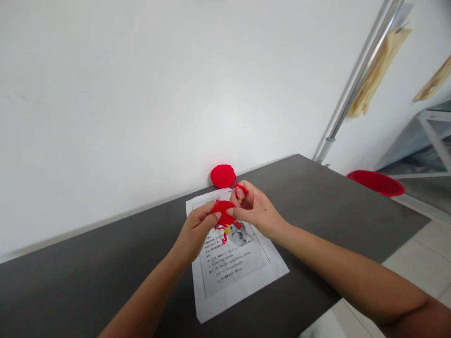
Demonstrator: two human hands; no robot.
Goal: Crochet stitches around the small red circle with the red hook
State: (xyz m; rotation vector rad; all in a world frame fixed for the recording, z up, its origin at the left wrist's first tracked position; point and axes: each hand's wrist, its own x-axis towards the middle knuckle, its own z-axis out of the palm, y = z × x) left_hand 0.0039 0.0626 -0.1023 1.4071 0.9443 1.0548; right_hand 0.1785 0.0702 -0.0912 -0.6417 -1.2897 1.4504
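Observation:
A small red crochet piece (223,212) is held up over a printed sheet (239,291). My left hand (197,227) pinches its left side between thumb and fingers. My right hand (259,209) grips the right edge with the thumb, while red yarn (241,188) loops round its raised fingers. That yarn runs back to a red ball of yarn (223,176) by the wall. Below the piece hang a yellow loop (227,229) and a short red yarn end (224,238). A thin tool with a red handle (238,225), perhaps a crochet hook, shows just under my right hand.
The dark table (88,277) stands against a white wall (141,94). Past its right end are a red basin (377,182) on the floor and a metal pole (359,80). Pale yellow gloves (378,70) hang behind the pole.

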